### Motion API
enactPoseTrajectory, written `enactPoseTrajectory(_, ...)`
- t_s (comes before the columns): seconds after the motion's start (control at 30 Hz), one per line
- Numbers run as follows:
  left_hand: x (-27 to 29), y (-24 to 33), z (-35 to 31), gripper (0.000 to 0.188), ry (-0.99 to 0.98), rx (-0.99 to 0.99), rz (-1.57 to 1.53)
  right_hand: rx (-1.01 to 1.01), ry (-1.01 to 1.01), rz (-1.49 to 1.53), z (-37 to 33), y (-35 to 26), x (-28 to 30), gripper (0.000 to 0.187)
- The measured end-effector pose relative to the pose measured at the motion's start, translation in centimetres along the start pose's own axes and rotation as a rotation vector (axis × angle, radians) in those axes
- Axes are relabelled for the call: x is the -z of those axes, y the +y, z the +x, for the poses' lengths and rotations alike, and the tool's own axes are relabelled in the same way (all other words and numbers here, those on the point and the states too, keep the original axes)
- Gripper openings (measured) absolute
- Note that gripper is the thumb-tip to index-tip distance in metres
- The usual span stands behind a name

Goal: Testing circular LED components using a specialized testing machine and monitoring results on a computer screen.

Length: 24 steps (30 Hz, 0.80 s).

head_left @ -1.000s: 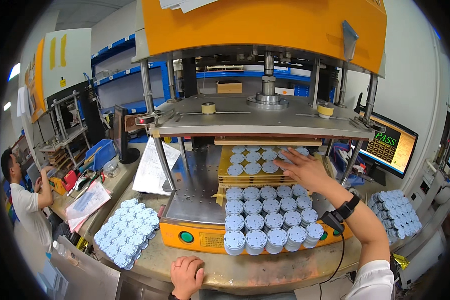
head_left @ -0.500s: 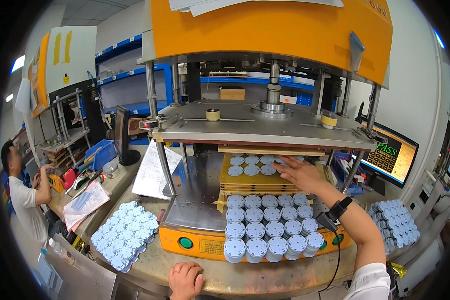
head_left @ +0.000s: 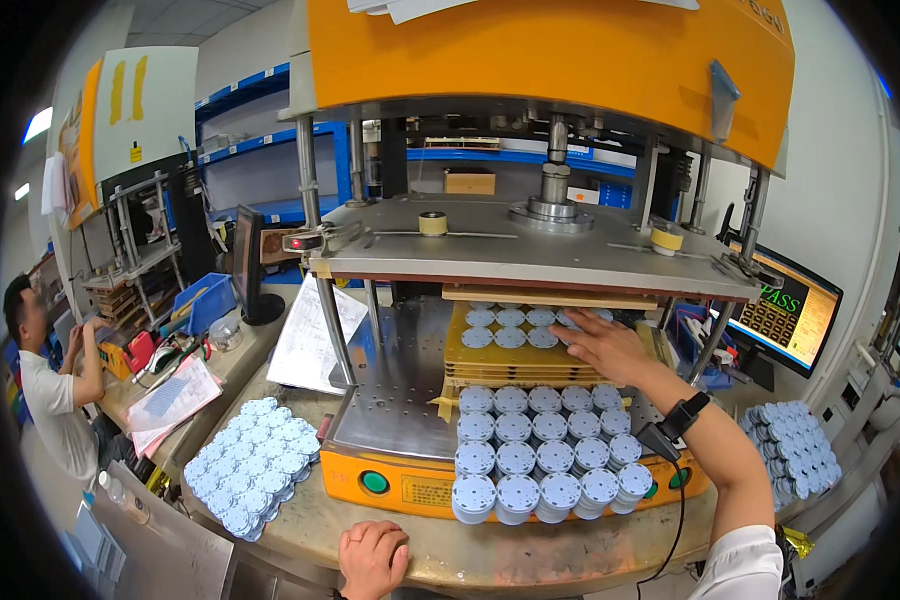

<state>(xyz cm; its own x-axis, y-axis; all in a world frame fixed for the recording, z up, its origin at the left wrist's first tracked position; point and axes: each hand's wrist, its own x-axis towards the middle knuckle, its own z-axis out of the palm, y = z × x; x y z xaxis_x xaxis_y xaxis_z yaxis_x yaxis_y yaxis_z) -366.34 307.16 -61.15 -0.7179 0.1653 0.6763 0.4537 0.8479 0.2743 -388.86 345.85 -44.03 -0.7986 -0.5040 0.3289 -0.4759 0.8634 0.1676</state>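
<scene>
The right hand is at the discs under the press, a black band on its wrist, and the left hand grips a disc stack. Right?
No: the left hand lies curled by the bench edge, apart from the discs, as the head view shows. The right hand and black band are as noted.

Right arm: we note a white short sleeve (head_left: 742,566), softly creased, ending near the elbow. Right hand (head_left: 610,352) bare; black strap (head_left: 686,409) at the wrist, dark blocky module (head_left: 658,441) beside it, thin black cable (head_left: 681,522) trailing nearward. Left hand (head_left: 372,560) bare; we glimpse a dark wristband (head_left: 340,595), mostly cut off.
</scene>
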Motion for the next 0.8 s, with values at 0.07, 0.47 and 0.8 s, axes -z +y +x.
enactPoseTrajectory(0.07,0.0,0.0,0.0,0.013,0.003,0.005,-0.012,0.005,-0.013,0.006,-0.1,0.0,0.2,0.044)
enactPoseTrajectory(0.47,-0.1,0.0,0.2,0.012,-0.002,0.004,0.001,0.025,-0.104,0.108,0.8,1.1,-0.2,0.046)
enactPoseTrajectory(0.8,0.0,0.2,0.1,0.013,-0.007,0.009,0.007,0.068,-0.206,0.208,1.2,2.0,-1.2,0.052)
